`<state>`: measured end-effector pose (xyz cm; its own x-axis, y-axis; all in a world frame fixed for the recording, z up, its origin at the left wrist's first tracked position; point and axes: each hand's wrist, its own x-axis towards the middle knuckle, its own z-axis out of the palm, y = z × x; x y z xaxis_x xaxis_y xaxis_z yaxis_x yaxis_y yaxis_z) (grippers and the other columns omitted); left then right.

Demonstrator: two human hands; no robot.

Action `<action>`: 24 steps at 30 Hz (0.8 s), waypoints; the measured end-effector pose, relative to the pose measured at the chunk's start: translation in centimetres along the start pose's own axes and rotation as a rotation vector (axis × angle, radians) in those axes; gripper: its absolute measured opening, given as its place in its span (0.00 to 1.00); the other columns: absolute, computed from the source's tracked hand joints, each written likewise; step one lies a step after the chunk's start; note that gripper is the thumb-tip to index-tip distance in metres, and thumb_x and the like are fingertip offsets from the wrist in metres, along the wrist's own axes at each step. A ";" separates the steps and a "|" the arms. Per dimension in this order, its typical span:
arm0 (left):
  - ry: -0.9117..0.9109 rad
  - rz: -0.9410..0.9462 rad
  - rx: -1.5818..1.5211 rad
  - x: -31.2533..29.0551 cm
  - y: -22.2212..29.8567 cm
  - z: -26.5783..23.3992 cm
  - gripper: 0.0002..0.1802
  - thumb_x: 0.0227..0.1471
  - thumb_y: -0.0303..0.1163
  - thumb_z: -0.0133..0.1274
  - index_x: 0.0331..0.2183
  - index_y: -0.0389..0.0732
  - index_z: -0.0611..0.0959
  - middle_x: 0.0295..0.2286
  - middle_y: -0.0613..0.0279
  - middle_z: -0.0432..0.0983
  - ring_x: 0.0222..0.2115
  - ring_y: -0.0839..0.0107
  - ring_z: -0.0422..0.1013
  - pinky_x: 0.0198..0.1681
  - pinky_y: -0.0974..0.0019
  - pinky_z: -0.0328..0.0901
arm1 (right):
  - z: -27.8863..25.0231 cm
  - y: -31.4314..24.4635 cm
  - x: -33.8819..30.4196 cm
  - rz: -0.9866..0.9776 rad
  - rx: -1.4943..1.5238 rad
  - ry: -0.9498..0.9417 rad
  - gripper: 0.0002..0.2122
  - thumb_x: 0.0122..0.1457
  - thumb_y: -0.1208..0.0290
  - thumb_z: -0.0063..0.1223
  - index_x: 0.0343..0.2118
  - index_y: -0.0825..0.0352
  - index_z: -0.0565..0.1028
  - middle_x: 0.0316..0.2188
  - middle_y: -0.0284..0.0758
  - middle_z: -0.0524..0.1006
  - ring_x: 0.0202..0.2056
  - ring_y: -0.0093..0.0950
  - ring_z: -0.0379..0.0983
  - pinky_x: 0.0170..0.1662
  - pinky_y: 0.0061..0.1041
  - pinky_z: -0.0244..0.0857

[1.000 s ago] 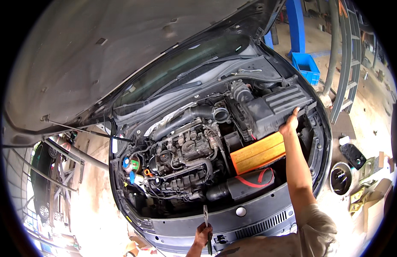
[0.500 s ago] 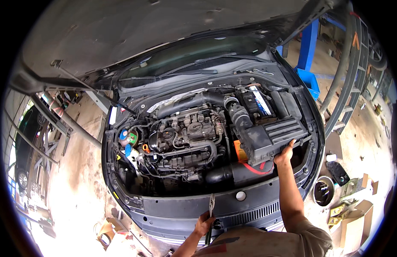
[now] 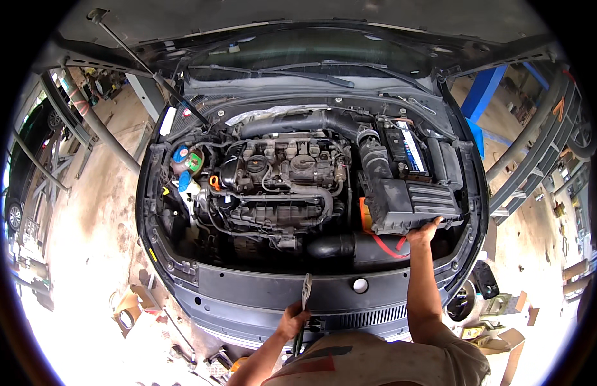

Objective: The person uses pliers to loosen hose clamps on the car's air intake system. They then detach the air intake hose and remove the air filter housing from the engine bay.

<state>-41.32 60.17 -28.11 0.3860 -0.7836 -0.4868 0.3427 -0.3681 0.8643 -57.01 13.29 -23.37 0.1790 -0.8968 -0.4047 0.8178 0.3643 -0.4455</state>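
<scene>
My right hand [image 3: 423, 231] grips the front edge of the black air filter box cover [image 3: 406, 201], thumb on top and the other fingers hidden beneath. A ribbed black intake hose [image 3: 376, 162] runs back from this cover. Under its left side shows an orange piece [image 3: 365, 216], and a red strip [image 3: 390, 249] curves below the front edge. In front of the engine bay, my left hand [image 3: 292, 320] is closed around a pair of pliers [image 3: 306, 293], jaws pointing up over the front panel [image 3: 253, 287].
The engine [image 3: 289, 170] fills the middle of the bay, with a battery [image 3: 406, 153] behind the filter box. A prop rod [image 3: 140, 61] stands at the left under the raised bonnet. Cardboard boxes [image 3: 504, 344] and a round container [image 3: 462, 302] sit on the floor at right.
The whole view has turned and levelled. My right hand stays on the filter box cover, and my left still holds the pliers in front of the panel.
</scene>
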 end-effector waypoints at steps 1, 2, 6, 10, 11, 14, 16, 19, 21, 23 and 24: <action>-0.010 0.006 -0.006 0.2 0.1 -0.1 0.13 0.51 0.39 0.54 0.33 0.39 0.78 0.25 0.67 0.70 0.28 0.74 0.64 0.33 0.66 0.60 | -0.2 0.1 0.2 -0.014 0.001 0.010 0.41 0.65 0.29 0.29 0.70 0.57 0.60 0.70 0.32 0.61 0.70 0.40 0.55 0.71 0.53 0.46; -0.016 0.006 0.004 0.3 0.2 -0.1 0.14 0.51 0.39 0.54 0.33 0.38 0.78 0.25 0.67 0.70 0.28 0.74 0.64 0.33 0.66 0.60 | -0.4 0.2 0.5 -0.024 -0.026 0.001 0.40 0.65 0.29 0.28 0.70 0.56 0.61 0.69 0.32 0.62 0.69 0.41 0.56 0.70 0.53 0.48; -0.037 0.031 0.063 1.1 0.7 -0.5 0.15 0.51 0.40 0.54 0.33 0.38 0.79 0.24 0.66 0.71 0.28 0.74 0.65 0.33 0.65 0.61 | -0.9 0.3 0.8 -0.043 -0.050 0.001 0.38 0.66 0.31 0.27 0.69 0.55 0.63 0.68 0.32 0.65 0.68 0.42 0.59 0.69 0.52 0.51; -0.032 0.042 0.125 1.7 1.3 -0.6 0.16 0.51 0.41 0.54 0.33 0.37 0.79 0.24 0.64 0.72 0.28 0.72 0.66 0.34 0.64 0.62 | -0.6 0.1 0.2 -0.105 -0.087 0.009 0.37 0.67 0.31 0.27 0.68 0.55 0.63 0.67 0.32 0.66 0.67 0.41 0.61 0.69 0.50 0.53; -0.028 0.044 0.140 1.8 1.4 -0.5 0.17 0.51 0.42 0.55 0.33 0.37 0.79 0.24 0.64 0.72 0.28 0.72 0.67 0.34 0.64 0.62 | -0.4 0.1 -0.1 -0.083 -0.083 -0.006 0.37 0.67 0.31 0.28 0.68 0.55 0.63 0.67 0.32 0.66 0.66 0.41 0.62 0.69 0.50 0.54; -0.018 0.056 0.177 1.8 1.7 -0.4 0.17 0.50 0.42 0.55 0.33 0.37 0.79 0.24 0.62 0.72 0.28 0.71 0.67 0.34 0.63 0.62 | 0.0 0.0 -0.7 -0.069 -0.072 0.026 0.37 0.68 0.33 0.28 0.68 0.56 0.63 0.67 0.32 0.66 0.66 0.40 0.62 0.69 0.48 0.54; -0.025 0.043 0.171 1.8 1.8 -0.3 0.17 0.51 0.42 0.55 0.33 0.36 0.79 0.24 0.62 0.73 0.28 0.70 0.67 0.35 0.63 0.62 | 0.1 0.0 -0.8 -0.086 -0.063 -0.011 0.36 0.69 0.34 0.29 0.69 0.57 0.62 0.68 0.31 0.65 0.66 0.39 0.61 0.70 0.46 0.53; -0.038 0.047 0.146 1.7 2.0 -0.2 0.17 0.51 0.41 0.55 0.33 0.36 0.79 0.24 0.61 0.73 0.28 0.70 0.68 0.35 0.63 0.63 | 0.0 0.0 -0.5 -0.072 -0.048 -0.011 0.35 0.69 0.35 0.29 0.69 0.57 0.62 0.67 0.31 0.65 0.66 0.39 0.61 0.69 0.46 0.54; -0.040 0.040 0.135 1.6 2.0 -0.2 0.16 0.51 0.41 0.54 0.33 0.36 0.79 0.24 0.61 0.73 0.28 0.70 0.68 0.34 0.63 0.63 | -0.1 -0.1 -0.1 -0.067 -0.040 -0.009 0.37 0.68 0.33 0.30 0.69 0.57 0.62 0.68 0.32 0.65 0.67 0.40 0.61 0.70 0.48 0.53; -0.035 0.017 0.141 1.5 1.9 -0.2 0.16 0.51 0.40 0.54 0.33 0.35 0.79 0.24 0.61 0.73 0.28 0.71 0.68 0.34 0.64 0.63 | -0.2 -0.1 0.3 -0.031 -0.036 0.015 0.38 0.67 0.32 0.31 0.69 0.57 0.62 0.69 0.32 0.64 0.68 0.40 0.59 0.70 0.48 0.51; -0.037 0.023 0.128 1.5 1.9 -0.2 0.15 0.52 0.39 0.54 0.33 0.35 0.79 0.24 0.62 0.73 0.28 0.71 0.68 0.33 0.64 0.62 | -0.2 -0.1 0.5 -0.025 -0.040 0.055 0.38 0.66 0.31 0.31 0.69 0.57 0.62 0.69 0.32 0.63 0.68 0.40 0.58 0.71 0.49 0.50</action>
<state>-39.95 58.40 -27.25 0.3600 -0.8098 -0.4634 0.2211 -0.4085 0.8856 -57.13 12.84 -23.63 0.1277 -0.8911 -0.4355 0.7992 0.3525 -0.4868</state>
